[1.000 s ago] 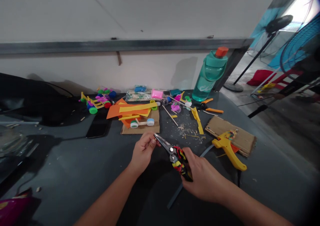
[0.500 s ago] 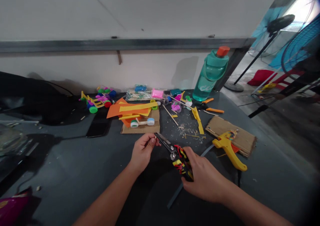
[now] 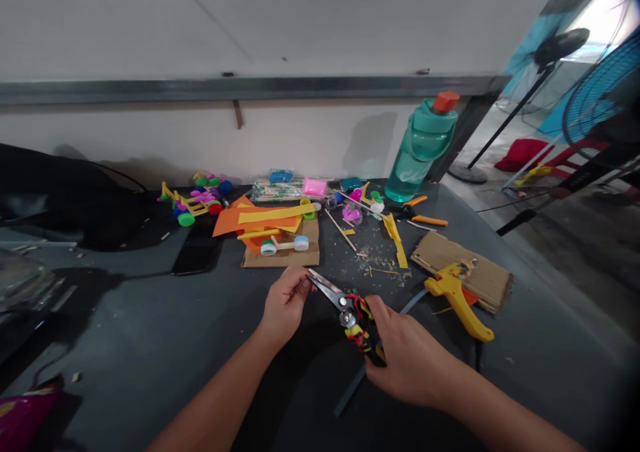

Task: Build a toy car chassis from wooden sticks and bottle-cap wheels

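My right hand [image 3: 407, 355] is wrapped round the black, red and yellow handles of a pair of scissors [image 3: 331, 293]. Their long metal blades point up and left, parted by a narrow gap. The blade tips reach the fingertips of my left hand [image 3: 286, 305], which is closed in a pinch. What the left fingers hold is mostly hidden; it looks like a small pale stick. Just beyond the hands, a stick with a bottle-cap wheel at each end [image 3: 286, 245] rests on a piece of cardboard [image 3: 257, 260].
A yellow glue gun [image 3: 460, 302] lies on cardboard at right, with a glue stick [image 3: 350, 392] near my right hand. Behind are orange and yellow strips [image 3: 270, 217], a toy cart [image 3: 193, 205], orange-handled pliers [image 3: 430, 221], a green bottle [image 3: 420, 149] and a phone [image 3: 197, 251].
The scissor blades have parted slightly and turned, with their tips now against the left fingertips. The pale tip seen between the left fingers is now mostly hidden. Both hands have barely moved.
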A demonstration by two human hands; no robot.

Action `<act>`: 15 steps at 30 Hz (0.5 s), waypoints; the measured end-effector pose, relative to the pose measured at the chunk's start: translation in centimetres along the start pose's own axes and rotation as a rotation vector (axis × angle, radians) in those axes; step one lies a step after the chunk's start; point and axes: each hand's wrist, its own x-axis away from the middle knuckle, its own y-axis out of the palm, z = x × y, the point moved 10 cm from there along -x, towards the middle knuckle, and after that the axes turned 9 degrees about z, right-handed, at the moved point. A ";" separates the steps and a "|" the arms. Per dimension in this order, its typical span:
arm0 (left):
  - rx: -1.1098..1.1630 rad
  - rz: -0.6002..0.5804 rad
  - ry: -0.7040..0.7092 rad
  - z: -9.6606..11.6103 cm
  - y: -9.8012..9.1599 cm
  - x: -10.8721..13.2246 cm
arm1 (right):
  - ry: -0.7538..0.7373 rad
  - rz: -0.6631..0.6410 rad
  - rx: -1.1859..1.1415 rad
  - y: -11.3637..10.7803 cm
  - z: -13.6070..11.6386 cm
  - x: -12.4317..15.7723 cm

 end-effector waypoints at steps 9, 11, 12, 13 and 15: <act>0.019 -0.031 0.031 0.3 0.1 0.1 | -0.003 -0.056 0.008 0.1 -0.2 0.3; 0.019 -0.038 0.027 0.2 0.2 0.2 | 0.011 -0.071 0.018 0.1 -0.1 0.4; 0.019 -0.038 0.023 0.2 0.2 0.2 | 0.020 -0.079 0.021 0.1 0.0 0.4; 0.018 -0.036 0.020 0.1 0.2 0.2 | 0.027 -0.084 0.021 0.2 0.0 0.4; 0.020 -0.029 0.015 0.1 0.1 0.2 | 0.036 -0.082 0.026 0.2 0.2 0.3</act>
